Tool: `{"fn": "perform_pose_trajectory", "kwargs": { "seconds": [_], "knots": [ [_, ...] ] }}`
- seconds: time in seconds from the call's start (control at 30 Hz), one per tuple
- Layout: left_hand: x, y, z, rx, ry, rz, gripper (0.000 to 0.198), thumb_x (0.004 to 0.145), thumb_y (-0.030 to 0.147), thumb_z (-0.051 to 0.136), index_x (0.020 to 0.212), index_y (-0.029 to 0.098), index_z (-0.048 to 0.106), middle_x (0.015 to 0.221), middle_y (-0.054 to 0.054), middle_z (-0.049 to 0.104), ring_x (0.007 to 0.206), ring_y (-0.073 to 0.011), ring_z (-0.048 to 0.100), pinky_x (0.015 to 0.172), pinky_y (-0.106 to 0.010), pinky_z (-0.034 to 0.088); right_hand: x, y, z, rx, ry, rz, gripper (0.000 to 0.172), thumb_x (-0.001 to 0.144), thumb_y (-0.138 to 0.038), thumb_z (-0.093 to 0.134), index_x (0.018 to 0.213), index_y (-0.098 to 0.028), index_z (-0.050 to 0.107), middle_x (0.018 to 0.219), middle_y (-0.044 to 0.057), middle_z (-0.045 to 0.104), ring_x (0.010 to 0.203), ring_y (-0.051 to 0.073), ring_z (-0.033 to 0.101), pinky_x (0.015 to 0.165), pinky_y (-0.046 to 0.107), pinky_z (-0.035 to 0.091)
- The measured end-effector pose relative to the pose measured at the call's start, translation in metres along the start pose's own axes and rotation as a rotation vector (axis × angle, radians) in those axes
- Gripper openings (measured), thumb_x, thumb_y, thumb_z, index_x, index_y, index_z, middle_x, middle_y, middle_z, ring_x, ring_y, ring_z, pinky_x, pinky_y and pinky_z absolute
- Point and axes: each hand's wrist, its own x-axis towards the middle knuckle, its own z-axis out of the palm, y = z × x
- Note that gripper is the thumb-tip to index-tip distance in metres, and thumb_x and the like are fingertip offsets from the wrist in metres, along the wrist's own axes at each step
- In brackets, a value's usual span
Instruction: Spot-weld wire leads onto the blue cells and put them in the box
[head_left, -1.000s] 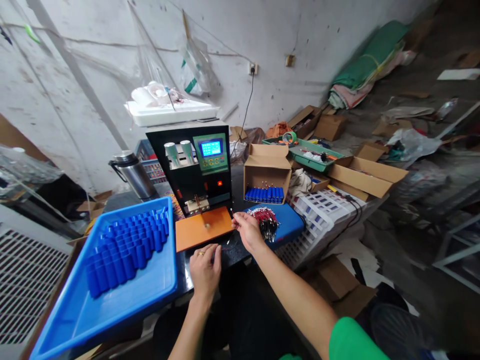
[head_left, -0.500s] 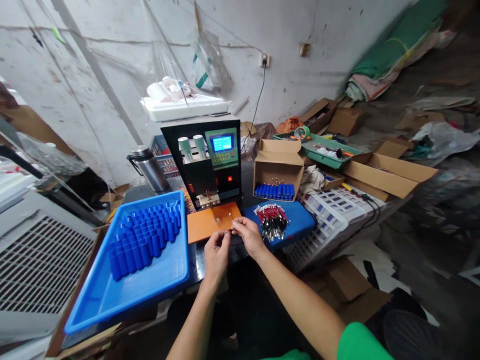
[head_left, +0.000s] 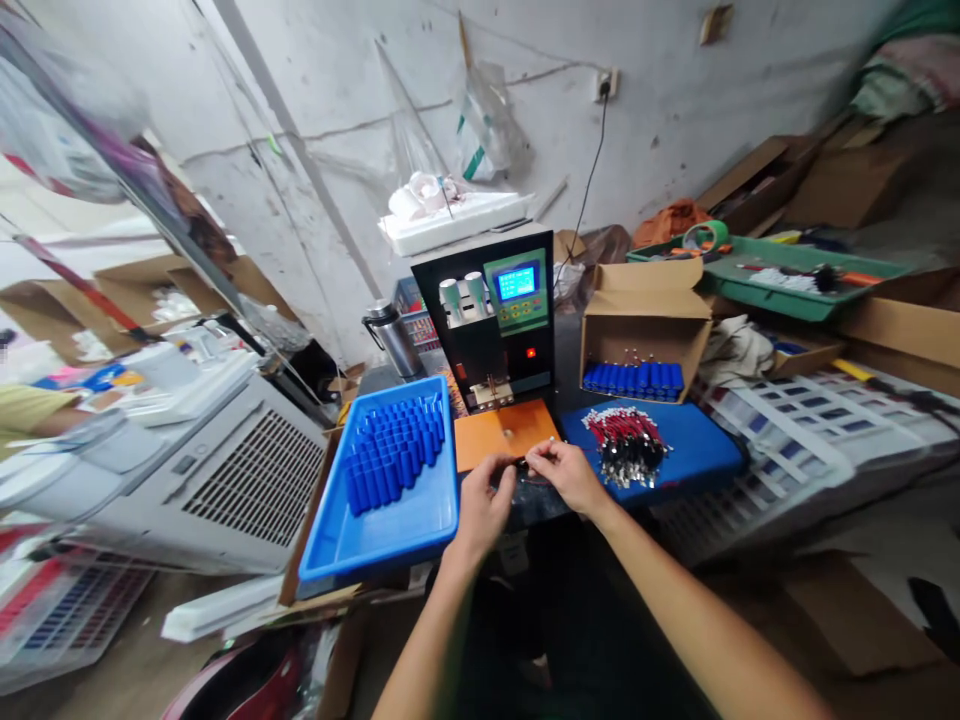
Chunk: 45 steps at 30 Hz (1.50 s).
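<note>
My left hand [head_left: 482,503] is closed in a pinch at the front edge of the orange board [head_left: 484,440]; what its fingertips hold is too small to make out. Close beside it, my right hand [head_left: 570,476] pinches what looks like a thin wire lead, with a tiny pale tip above the fingers. Behind both hands stands a black spot welder [head_left: 442,290] with a lit blue screen. To the right, a bundle of red and black wire leads [head_left: 626,440] lies on a blue pad [head_left: 701,450]. Blue-wrapped cylindrical cells [head_left: 394,450] stand in a blue tray [head_left: 337,545] on the left.
A cardboard box [head_left: 649,290] holding more blue cells sits behind the pad. Farther right are a green tray [head_left: 795,255] and a white plastic crate [head_left: 787,450]. A steel flask [head_left: 394,340] stands left of the welder, and a grey slatted unit [head_left: 240,480] beyond the blue tray.
The view has swung left, so the bench appears farther right and more of the left side shows. Both hands stay pinched together near the orange board's front edge.
</note>
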Motion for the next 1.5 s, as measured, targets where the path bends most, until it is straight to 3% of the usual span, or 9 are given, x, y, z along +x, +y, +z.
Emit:
{"fn": "perform_pose_trajectory", "kwargs": {
  "seconds": [0.23, 0.4, 0.57, 0.77, 0.93, 1.03, 1.13, 1.3, 1.5],
  "knots": [
    [0.047, -0.052, -0.098, 0.962, -0.069, 0.057, 0.041, 0.083, 0.022, 0.060, 0.124, 0.022, 0.061, 0.124, -0.014, 0.063, 0.116, -0.0325, 0.052, 0.095, -0.046, 0.041, -0.002, 0.006, -0.005, 0.008, 0.082, 0.006, 0.033, 0.073, -0.052, 0.073, 0.071, -0.021, 0.065, 0.065, 0.003, 0.064, 0.063, 0.020, 0.063, 0.066, 0.033, 0.051],
    [0.063, -0.073, -0.111, 1.282, -0.242, 0.087, 0.063, 0.073, 0.016, 0.068, 0.133, 0.023, 0.052, 0.130, -0.015, 0.056, 0.119, -0.0335, 0.047, 0.097, -0.044, 0.036, -0.007, 0.010, 0.000, 0.033, 0.041, 0.032, 0.033, 0.073, -0.052, 0.072, 0.071, -0.021, 0.064, 0.064, 0.002, 0.063, 0.062, 0.019, 0.062, 0.065, 0.032, 0.050],
    [0.065, -0.074, -0.106, 1.269, -0.263, 0.063, 0.050, 0.072, 0.015, 0.068, 0.120, 0.019, 0.054, 0.125, -0.016, 0.058, 0.116, -0.0331, 0.049, 0.096, -0.043, 0.036, -0.008, 0.014, -0.001, 0.001, 0.034, 0.026, 0.034, 0.074, -0.053, 0.070, 0.071, -0.019, 0.064, 0.064, 0.002, 0.063, 0.062, 0.018, 0.062, 0.066, 0.031, 0.051],
    [0.055, -0.072, -0.103, 1.063, -0.316, 0.026, 0.022, 0.082, 0.014, 0.057, 0.104, 0.020, 0.057, 0.091, -0.010, 0.068, 0.098, -0.0287, 0.061, 0.084, -0.038, 0.043, -0.008, 0.013, -0.006, -0.023, 0.061, 0.017, 0.036, 0.076, -0.054, 0.067, 0.074, -0.018, 0.062, 0.065, 0.002, 0.064, 0.062, 0.018, 0.063, 0.066, 0.031, 0.051],
    [0.046, -0.054, -0.096, 0.558, 0.048, -0.009, 0.020, 0.084, 0.029, 0.062, 0.103, 0.023, 0.057, 0.099, -0.006, 0.070, 0.094, -0.0228, 0.066, 0.082, -0.034, 0.050, -0.002, 0.007, -0.015, -0.018, 0.115, -0.017, 0.033, 0.078, -0.051, 0.066, 0.074, -0.018, 0.061, 0.064, 0.001, 0.063, 0.062, 0.016, 0.062, 0.067, 0.030, 0.050],
    [0.051, -0.033, -0.072, 0.118, 0.223, -0.003, 0.029, 0.083, 0.038, 0.065, 0.105, 0.021, 0.056, 0.104, -0.006, 0.071, 0.091, -0.0195, 0.070, 0.086, -0.035, 0.054, 0.005, 0.002, -0.018, -0.006, 0.152, -0.036, 0.034, 0.077, -0.052, 0.066, 0.074, -0.018, 0.060, 0.063, 0.001, 0.063, 0.061, 0.016, 0.061, 0.066, 0.030, 0.050],
    [0.063, -0.019, -0.035, -0.133, 0.179, -0.038, 0.035, 0.079, 0.038, 0.068, 0.106, 0.019, 0.056, 0.102, -0.006, 0.072, 0.085, -0.0181, 0.071, 0.085, -0.036, 0.056, 0.012, -0.003, -0.017, 0.007, 0.173, -0.032, 0.034, 0.076, -0.051, 0.067, 0.075, -0.018, 0.060, 0.062, 0.000, 0.061, 0.060, 0.016, 0.060, 0.065, 0.030, 0.050],
    [0.079, -0.020, 0.010, -0.154, 0.185, -0.097, 0.034, 0.073, 0.033, 0.070, 0.103, 0.018, 0.061, 0.099, -0.008, 0.073, 0.095, -0.0219, 0.070, 0.087, -0.036, 0.055, 0.015, -0.005, -0.018, -0.022, 0.180, -0.027, 0.031, 0.076, -0.048, 0.067, 0.076, -0.018, 0.061, 0.062, 0.000, 0.062, 0.060, 0.016, 0.060, 0.066, 0.030, 0.051],
    [0.081, -0.029, 0.022, -0.167, 0.130, -0.123, 0.023, 0.074, 0.037, 0.067, 0.086, 0.016, 0.067, 0.076, -0.004, 0.071, 0.070, -0.0182, 0.066, 0.067, -0.029, 0.053, 0.025, 0.001, -0.022, -0.061, 0.182, -0.062, 0.027, 0.079, -0.044, 0.064, 0.077, -0.017, 0.062, 0.067, 0.001, 0.064, 0.063, 0.016, 0.060, 0.066, 0.030, 0.050]
  ]
}}
